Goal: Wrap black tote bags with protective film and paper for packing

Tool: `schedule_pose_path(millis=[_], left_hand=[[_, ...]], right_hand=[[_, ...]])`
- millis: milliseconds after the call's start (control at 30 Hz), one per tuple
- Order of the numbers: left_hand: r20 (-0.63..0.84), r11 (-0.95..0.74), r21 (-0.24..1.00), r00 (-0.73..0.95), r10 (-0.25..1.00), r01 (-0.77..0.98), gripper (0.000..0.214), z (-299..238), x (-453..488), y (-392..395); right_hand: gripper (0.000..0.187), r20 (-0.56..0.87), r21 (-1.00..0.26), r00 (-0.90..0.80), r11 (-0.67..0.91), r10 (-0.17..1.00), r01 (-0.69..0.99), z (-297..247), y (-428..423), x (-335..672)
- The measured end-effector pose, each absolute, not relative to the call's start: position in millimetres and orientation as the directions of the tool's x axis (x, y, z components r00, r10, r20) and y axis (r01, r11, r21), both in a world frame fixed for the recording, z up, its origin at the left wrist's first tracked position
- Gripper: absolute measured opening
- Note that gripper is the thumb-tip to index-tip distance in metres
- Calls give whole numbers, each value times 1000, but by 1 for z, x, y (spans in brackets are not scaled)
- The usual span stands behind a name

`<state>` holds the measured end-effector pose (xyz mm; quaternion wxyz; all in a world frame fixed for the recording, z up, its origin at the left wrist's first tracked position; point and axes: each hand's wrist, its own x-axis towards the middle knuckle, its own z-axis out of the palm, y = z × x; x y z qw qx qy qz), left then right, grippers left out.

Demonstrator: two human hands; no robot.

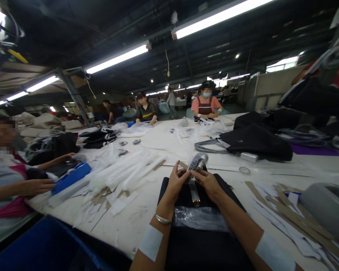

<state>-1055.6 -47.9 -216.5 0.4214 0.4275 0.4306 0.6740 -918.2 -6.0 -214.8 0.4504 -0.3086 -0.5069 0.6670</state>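
A black bag [203, 244] lies on the table right in front of me, with a strip of clear plastic [200, 218] across it. Both hands meet over its far end, at a looped grey-and-white patterned strap [198, 161] that looks wrapped in plastic. My left hand [177, 181] pinches the strap's near side, its index finger pointing up. From the other side, my right hand [208, 183] grips the same strap with thumb and fingers. Below the hands, a short wrapped strap piece with a gold-coloured metal fitting [196, 203] hangs down the bag.
Clear plastic sleeves [124, 169] and card scraps spread to the left. On the right lie cardboard strips [293, 218], a grey tape dispenser [327, 210] and a tape roll [244, 170]. Another black bag [257, 141] lies beyond. A co-worker [14, 184] handles a blue object at left; others sit opposite.
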Motion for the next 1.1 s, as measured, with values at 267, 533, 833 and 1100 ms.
schedule_pose_path(millis=[267, 533, 833, 1100], left_hand=[[293, -322, 946, -334, 896, -34, 30, -211, -1058, -52], [301, -367, 919, -348, 888, -144, 30, -211, -1056, -52], [363, -368, 929, -321, 875, 48, 31, -218, -1057, -52], [463, -380, 882, -356, 812, 281, 18, -214, -1052, -54]], right_hand=[[27, -64, -770, -490, -355, 870, -531, -211, -2, -913], [30, -2, -811, -487, -286, 873, -510, -224, 2, -917], [41, 75, -955, -345, -32, 936, -295, -217, -7, -920], [44, 146, -976, -252, 97, 957, -197, -221, -3, -922]])
